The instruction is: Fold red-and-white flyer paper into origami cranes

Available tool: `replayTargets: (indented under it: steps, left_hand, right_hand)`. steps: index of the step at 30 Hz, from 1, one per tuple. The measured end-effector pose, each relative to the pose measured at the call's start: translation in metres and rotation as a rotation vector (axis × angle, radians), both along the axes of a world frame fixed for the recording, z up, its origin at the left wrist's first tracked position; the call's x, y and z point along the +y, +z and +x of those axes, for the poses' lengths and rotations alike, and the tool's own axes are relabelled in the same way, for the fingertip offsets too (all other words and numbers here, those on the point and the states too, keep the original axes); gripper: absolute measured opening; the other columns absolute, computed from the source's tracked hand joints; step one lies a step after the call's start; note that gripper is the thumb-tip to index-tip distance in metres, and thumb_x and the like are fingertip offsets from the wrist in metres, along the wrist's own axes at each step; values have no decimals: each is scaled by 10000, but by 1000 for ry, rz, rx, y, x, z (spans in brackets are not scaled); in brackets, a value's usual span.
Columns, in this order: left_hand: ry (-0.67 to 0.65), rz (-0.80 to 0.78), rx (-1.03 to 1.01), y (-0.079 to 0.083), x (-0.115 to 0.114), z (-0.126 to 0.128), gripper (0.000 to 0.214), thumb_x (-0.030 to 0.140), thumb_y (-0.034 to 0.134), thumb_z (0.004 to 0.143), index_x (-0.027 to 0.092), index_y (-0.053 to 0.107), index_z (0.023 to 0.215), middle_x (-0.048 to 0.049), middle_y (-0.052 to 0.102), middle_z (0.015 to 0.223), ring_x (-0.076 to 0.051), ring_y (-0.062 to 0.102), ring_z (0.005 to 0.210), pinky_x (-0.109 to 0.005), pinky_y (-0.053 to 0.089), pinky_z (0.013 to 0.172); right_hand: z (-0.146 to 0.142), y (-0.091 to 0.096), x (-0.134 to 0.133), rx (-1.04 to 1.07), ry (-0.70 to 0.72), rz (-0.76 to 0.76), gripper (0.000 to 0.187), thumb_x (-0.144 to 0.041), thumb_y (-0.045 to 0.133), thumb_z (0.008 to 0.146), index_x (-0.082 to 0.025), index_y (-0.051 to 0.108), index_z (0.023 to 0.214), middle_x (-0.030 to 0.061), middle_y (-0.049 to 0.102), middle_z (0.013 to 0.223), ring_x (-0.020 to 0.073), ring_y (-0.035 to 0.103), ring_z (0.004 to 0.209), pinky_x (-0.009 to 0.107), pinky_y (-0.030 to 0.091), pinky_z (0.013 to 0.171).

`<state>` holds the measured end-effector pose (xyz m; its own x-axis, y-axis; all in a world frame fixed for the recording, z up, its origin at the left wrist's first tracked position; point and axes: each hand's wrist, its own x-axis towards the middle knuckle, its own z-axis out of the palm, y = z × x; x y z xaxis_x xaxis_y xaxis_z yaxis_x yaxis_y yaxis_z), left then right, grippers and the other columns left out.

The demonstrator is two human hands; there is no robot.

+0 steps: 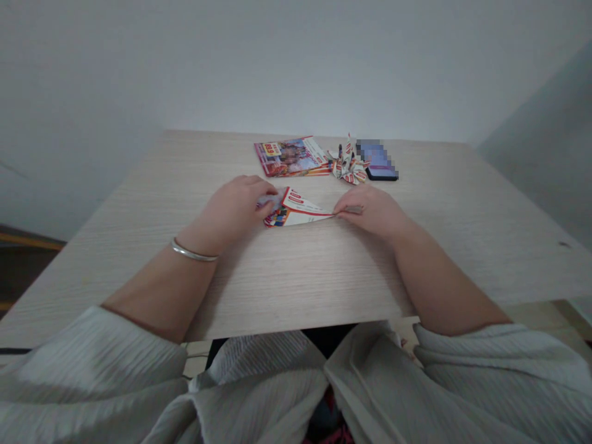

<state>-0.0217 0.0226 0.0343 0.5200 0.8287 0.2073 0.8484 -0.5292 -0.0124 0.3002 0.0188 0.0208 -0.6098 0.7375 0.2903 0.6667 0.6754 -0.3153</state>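
Note:
A printed leaflet (300,209), folded to a narrow point on its right, lies between my hands over the table. My left hand (240,206) grips its wide, colourful left end, thumb toward me and fingers curled over the far side. At the pointed end, my right hand (367,209) pinches the paper between thumb and fingers. Just beyond stands a spiky folded-paper piece (349,163) made of similar red and white printed paper. To its left lies a small pile of colourful leaflets (293,154).
A phone (377,160) with its screen lit lies right of the spiky paper piece. The pale wood-grain table (296,277) meets a grey wall (296,68) at its far edge. Its near edge is close to my body.

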Motion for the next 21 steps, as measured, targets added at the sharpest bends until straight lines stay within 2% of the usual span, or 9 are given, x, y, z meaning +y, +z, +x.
replayTargets:
  steps: [2,4,8,10,13,18,21]
  left_hand:
    - [-126,-54,-31,-4,-1,3,464,344,458,998,124,716,1315,-151,710,1368,-280,648,1280,-413,499,1149]
    - [-195,-106,-29,-8,-3,6,518,368,459,1010,101,666,1402,-168,642,1485,-284,606,1360,-427,465,1205]
    - [-246,-112,30,-9,-10,12,534,367,452,1030,69,649,1426,-202,640,1482,-318,594,1371,-472,442,1223]
    - [-259,-84,73,-8,-17,16,538,368,465,1038,81,619,1466,-199,656,1456,-343,587,1361,-521,418,1230]
    - [-208,-57,71,-6,-26,23,575,429,503,1037,84,590,1488,-215,654,1432,-365,590,1331,-544,441,1196]
    - [-170,-167,30,-1,-27,27,503,293,484,1023,64,589,1458,-201,685,1334,-312,648,1243,-448,506,1133]
    - [-183,-202,8,1,-23,25,500,218,494,984,57,589,1447,-191,661,1417,-290,624,1305,-416,468,1183]
  right_hand:
    - [-3,0,0,-102,-61,26,149,-194,684,933,-207,831,949,85,831,1025,272,730,1023,421,511,978]
    - [-6,1,-2,-178,-134,47,192,-164,658,935,-200,842,972,97,833,1069,295,728,1068,451,514,1006]
    - [-16,2,-8,-188,-183,90,300,-114,590,943,-166,837,1105,116,818,1184,299,717,1157,462,496,1080]
    - [-25,2,-12,-156,-185,80,329,-158,626,947,-141,799,1226,130,804,1229,310,710,1165,467,503,1076]
    - [-39,1,-16,-179,-101,34,302,-250,668,963,-134,797,1210,133,803,1212,319,693,1171,469,509,1069]
    - [-43,-6,-15,-103,-84,-5,331,-196,664,952,-158,769,1263,142,781,1234,302,681,1172,476,517,1065]
    - [-37,-11,-13,-5,-52,-8,358,-149,695,917,-152,759,1269,139,763,1230,281,674,1164,442,524,1050]
